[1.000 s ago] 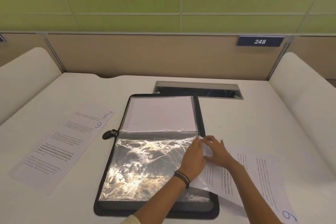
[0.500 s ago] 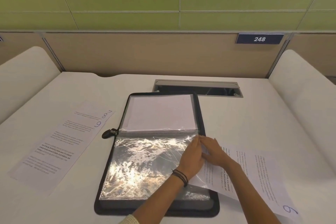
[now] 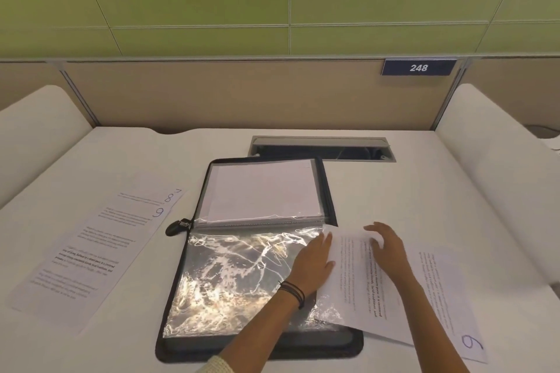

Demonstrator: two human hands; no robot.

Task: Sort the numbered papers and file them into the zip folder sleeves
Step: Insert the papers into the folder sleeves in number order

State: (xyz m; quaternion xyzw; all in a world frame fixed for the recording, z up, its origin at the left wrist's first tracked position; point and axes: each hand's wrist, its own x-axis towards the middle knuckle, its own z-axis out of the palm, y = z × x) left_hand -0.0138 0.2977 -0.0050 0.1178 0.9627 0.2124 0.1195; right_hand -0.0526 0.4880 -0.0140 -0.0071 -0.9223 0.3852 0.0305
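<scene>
The black zip folder [image 3: 328, 191] lies open in the middle of the desk. Its far half holds white sheets in a sleeve, and its near half shows a shiny clear sleeve [image 3: 236, 275]. My left hand [image 3: 312, 263] lies flat, palm down, on the sleeve's right edge. My right hand [image 3: 386, 248] rests with fingers spread on a printed paper [image 3: 354, 281], which lies tilted across the folder's right edge. Its lower left corner looks covered by the clear plastic. Under it lies another sheet marked 6 [image 3: 471, 345].
A fanned stack of printed papers [image 3: 91, 248] marked 7, 8 and 9 lies left of the folder. The zip pull [image 3: 175, 227] sticks out at the folder's left side. A grey cable slot [image 3: 321, 150] sits behind the folder. White padded dividers flank the desk.
My hands were together at the sleeve's top right corner. My right hand has since moved right onto the printed paper, and the paper's top corner now shows between the hands.
</scene>
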